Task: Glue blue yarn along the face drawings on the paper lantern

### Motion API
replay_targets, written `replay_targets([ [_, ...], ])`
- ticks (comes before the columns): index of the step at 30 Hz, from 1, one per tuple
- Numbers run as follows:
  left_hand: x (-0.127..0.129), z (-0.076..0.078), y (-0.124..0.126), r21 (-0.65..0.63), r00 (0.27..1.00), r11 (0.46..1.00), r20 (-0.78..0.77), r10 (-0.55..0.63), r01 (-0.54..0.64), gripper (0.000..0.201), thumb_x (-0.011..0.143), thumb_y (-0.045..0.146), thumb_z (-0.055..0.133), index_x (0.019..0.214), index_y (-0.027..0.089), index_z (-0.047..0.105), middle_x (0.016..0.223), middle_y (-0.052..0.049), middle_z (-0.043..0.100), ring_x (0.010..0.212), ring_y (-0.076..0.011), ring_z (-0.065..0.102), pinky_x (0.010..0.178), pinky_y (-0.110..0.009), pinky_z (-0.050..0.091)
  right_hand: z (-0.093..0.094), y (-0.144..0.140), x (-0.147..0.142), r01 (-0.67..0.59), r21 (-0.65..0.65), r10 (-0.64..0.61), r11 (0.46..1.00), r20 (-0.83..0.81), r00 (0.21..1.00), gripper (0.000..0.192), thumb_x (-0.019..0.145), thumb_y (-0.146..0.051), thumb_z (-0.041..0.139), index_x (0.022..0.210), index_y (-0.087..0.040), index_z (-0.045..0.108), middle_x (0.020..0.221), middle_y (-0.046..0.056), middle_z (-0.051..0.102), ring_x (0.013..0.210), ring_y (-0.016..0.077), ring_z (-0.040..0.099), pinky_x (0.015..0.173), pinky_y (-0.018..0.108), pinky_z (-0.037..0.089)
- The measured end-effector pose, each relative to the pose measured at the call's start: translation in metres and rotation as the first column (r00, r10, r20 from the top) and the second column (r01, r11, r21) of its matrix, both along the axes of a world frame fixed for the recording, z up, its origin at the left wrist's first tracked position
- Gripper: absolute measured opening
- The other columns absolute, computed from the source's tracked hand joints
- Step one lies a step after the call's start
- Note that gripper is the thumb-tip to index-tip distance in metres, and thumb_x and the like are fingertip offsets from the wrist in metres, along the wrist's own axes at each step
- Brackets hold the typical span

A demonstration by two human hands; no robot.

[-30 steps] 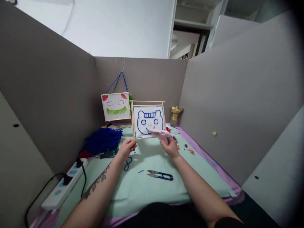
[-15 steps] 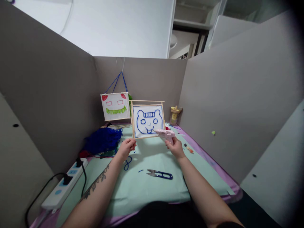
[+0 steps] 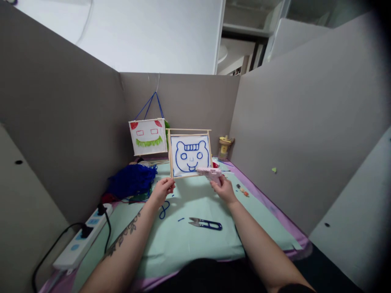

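Observation:
A wooden-framed white panel (image 3: 190, 155) with a blue yarn bear face stands upright on the green mat (image 3: 189, 240). My left hand (image 3: 163, 189) grips the frame's lower left corner. My right hand (image 3: 224, 188) holds a pink glue gun (image 3: 210, 173), its nozzle pointing left at the frame's lower right edge. A second panel (image 3: 148, 136) with red and green yarn hangs by blue cords on the back partition, just left of the frame.
Blue thread snips (image 3: 205, 223) lie on the mat in front of my hands. A pile of blue yarn (image 3: 132, 180) sits at the left, a white power strip (image 3: 82, 241) nearer me. A small yellow bottle (image 3: 225, 147) stands at the back right. Grey partitions enclose the desk.
My right hand drew the glue gun right, off the bear's mouth, then shifted slightly back left toward the frame's lower right edge. The left hand stayed on the corner.

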State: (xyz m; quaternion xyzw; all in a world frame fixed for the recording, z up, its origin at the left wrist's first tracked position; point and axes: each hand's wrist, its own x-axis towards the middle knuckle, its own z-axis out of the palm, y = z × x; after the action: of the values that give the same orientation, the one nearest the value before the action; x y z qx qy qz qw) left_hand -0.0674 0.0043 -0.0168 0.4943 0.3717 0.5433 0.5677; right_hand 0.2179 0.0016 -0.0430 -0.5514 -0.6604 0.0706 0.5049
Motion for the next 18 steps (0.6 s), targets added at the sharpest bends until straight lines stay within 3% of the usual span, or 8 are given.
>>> replay_targets([
  [18, 0.0003, 0.0017, -0.0024, 0.003, 1.0, 1.0, -0.009, 0.013, -0.013, 0.034, 0.063, 0.044, 0.072, 0.066, 0.013, 0.056, 0.056, 0.001, 0.053, 0.048, -0.0065, 0.043, 0.047, -0.02, 0.033, 0.0027, -0.0005, -0.0012, -0.008, 0.018, 0.009, 1.0, -0.017, 1.0, 0.046, 0.074, -0.046, 0.057, 0.108, -0.017, 0.063, 0.074, 0.007, 0.069, 0.064, 0.0216, 0.064, 0.058, 0.029, 0.05],
])
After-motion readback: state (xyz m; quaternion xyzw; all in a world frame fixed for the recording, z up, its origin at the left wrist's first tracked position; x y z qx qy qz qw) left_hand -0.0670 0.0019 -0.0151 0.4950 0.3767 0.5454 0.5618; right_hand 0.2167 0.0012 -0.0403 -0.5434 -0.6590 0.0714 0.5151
